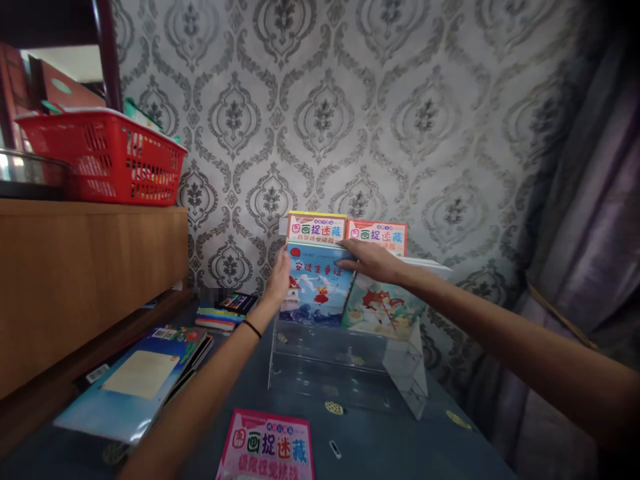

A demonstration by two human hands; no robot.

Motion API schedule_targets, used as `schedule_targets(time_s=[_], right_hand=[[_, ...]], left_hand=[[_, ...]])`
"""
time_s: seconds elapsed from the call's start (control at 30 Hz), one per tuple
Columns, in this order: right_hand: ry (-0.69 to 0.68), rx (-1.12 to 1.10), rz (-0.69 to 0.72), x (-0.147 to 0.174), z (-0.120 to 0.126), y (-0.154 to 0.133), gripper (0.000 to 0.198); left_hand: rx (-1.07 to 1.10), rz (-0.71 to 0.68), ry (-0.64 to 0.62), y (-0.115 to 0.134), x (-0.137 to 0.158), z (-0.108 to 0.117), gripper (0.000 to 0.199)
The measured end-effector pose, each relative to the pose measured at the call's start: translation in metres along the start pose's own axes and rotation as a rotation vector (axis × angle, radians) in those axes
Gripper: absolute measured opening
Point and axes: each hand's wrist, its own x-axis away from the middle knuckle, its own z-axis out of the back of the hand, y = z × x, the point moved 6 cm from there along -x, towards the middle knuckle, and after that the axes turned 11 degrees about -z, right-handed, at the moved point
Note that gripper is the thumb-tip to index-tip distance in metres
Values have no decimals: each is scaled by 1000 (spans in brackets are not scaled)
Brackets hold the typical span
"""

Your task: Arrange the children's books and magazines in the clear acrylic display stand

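We hold the blue book (pixel 319 293), titled 安徒生童话, at the clear rack (pixel 407 367).
Our left hand (pixel 280 277) lies along its nine o'clock edge, grip unclear; our right hand (pixel 373 259) pinches its one o'clock corner. Behind, two books (pixel 316 229) read 图画捉迷藏, like the pink book (pixel 267 443) at six o'clock. The rack carries a fox book (pixel 385 305); the red basket (pixel 113 160) at ten holds green items (pixel 140 115).

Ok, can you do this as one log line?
left hand: left edge of blue book | right hand: its upper right corner | blue book: in clear rack | pink book: on table
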Motion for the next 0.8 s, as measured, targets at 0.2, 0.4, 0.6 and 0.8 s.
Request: schedule_targets(time_s=[0.2,0.4,0.6,0.8], right_hand=[[75,229,102,-7,-2,-59,56],[48,206,108,-20,-4,-79,51],[44,198,90,-20,-4,-81,52],[35,197,75,-20,-5,-80,54]], left_hand=[[-136,-58,46,1,21,-13,64],[-115,-58,11,0,20,-9,55],[-87,-113,-36,2,19,-7,62],[-50,-72,-61,-14,33,3,69]])
